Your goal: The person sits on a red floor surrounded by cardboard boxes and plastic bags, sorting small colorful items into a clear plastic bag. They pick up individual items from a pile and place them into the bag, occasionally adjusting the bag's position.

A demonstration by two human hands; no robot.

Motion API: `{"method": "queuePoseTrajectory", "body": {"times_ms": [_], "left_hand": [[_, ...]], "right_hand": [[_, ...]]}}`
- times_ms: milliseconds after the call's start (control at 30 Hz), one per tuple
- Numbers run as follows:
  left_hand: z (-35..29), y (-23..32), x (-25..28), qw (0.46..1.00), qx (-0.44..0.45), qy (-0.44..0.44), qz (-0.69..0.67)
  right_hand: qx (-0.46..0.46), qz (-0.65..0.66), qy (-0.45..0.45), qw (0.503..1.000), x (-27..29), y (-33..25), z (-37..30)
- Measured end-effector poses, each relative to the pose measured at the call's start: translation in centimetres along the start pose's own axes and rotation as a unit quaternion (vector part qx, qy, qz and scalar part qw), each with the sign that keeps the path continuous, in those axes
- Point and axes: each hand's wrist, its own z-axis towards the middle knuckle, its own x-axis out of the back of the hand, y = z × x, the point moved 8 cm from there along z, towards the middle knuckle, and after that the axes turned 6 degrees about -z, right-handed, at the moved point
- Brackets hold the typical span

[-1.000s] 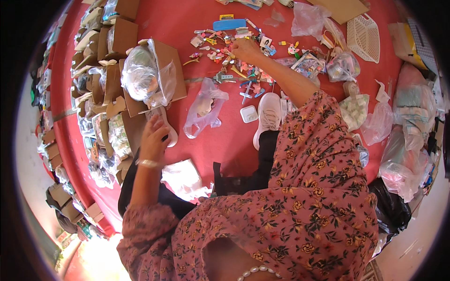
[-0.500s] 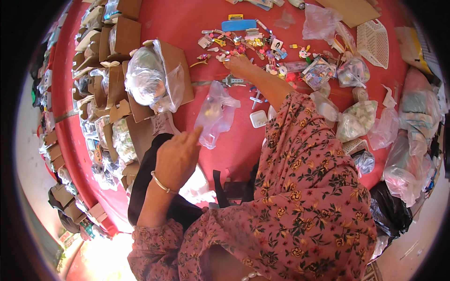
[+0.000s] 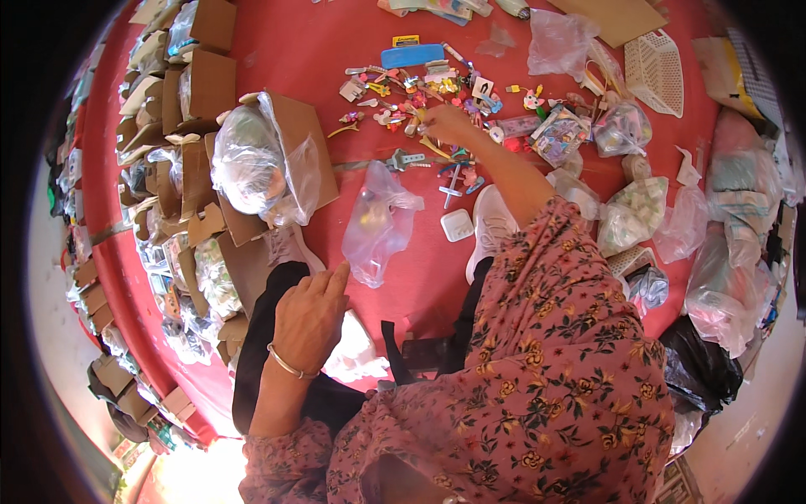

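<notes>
A heap of small, colourful hair clips and trinkets (image 3: 390, 88) is spread on the red floor covering. My right hand (image 3: 449, 126) reaches into the heap's near side, its fingers bent down and drawn together among the clips; whatever they pinch is too small to make out. Just below those fingers lies a yellow clip (image 3: 435, 149). My left hand (image 3: 309, 323) hovers over my left knee, fingers loosely stretched and nothing in them. In front of it rests a clear plastic bag (image 3: 378, 223) with something small and yellowish inside.
A grey strap-like piece (image 3: 403, 160), a white square case (image 3: 457, 225) and a blue pencil case (image 3: 411, 55) lie around the heap. Open cardboard boxes (image 3: 306, 147) with wrapped goods line the left. Bagged goods (image 3: 634, 210) and a white basket (image 3: 655, 74) stand right.
My right hand has shifted rightward within the clips. My left hand has dropped back toward my knee, its pointing finger relaxing. The whole view has tilted slightly, and my right shoe now shows.
</notes>
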Motion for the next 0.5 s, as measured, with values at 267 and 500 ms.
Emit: {"method": "queuePoseTrajectory", "body": {"times_ms": [267,500], "left_hand": [[0.9,0.2,-0.1,1.0,0.005,-0.017,-0.001],[1.3,0.1,-0.6,1.0,0.004,-0.018,-0.007]], "right_hand": [[-0.091,-0.08,-0.058,0.991,-1.6,4.9,-0.3],[-0.087,-0.183,0.023,0.979,-1.7,-0.1,-1.6]]}}
